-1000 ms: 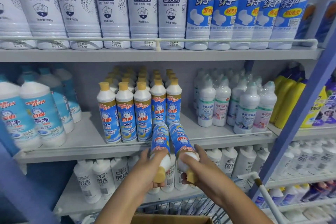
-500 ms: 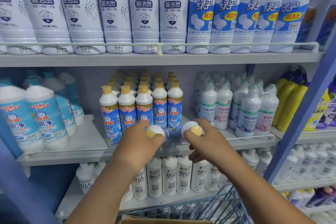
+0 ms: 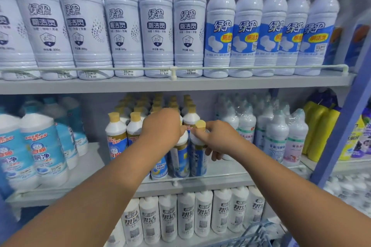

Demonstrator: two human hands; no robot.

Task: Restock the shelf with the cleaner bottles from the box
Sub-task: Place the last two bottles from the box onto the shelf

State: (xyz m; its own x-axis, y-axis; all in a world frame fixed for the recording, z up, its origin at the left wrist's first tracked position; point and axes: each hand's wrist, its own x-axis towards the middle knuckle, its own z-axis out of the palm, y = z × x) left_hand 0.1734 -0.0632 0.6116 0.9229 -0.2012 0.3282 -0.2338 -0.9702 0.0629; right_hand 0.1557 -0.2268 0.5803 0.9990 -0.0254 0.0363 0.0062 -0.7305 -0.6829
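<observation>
Two blue-labelled cleaner bottles with yellow caps stand upright at the front of the middle shelf (image 3: pixel 230 174). My left hand (image 3: pixel 162 126) is closed over the top of the left bottle (image 3: pixel 179 158). My right hand (image 3: pixel 217 138) grips the shoulder of the right bottle (image 3: pixel 197 158), whose yellow cap shows above my fingers. Both bottles are pressed against the rows of matching yellow-capped bottles (image 3: pixel 117 136) behind them. The box is out of view.
Tall white bottles (image 3: pixel 156 26) fill the top shelf behind a rail. Large blue-labelled bottles (image 3: pixel 42 150) stand left on the middle shelf, white ones (image 3: pixel 277 138) and yellow ones (image 3: pixel 319 130) right. White bottles (image 3: pixel 186 216) line the lower shelf. A wire basket (image 3: pixel 259 234) sits bottom right.
Both hands lifted the two bottles from low in front of the lower shelf, turned them upright and set them on the middle shelf against the matching rows.
</observation>
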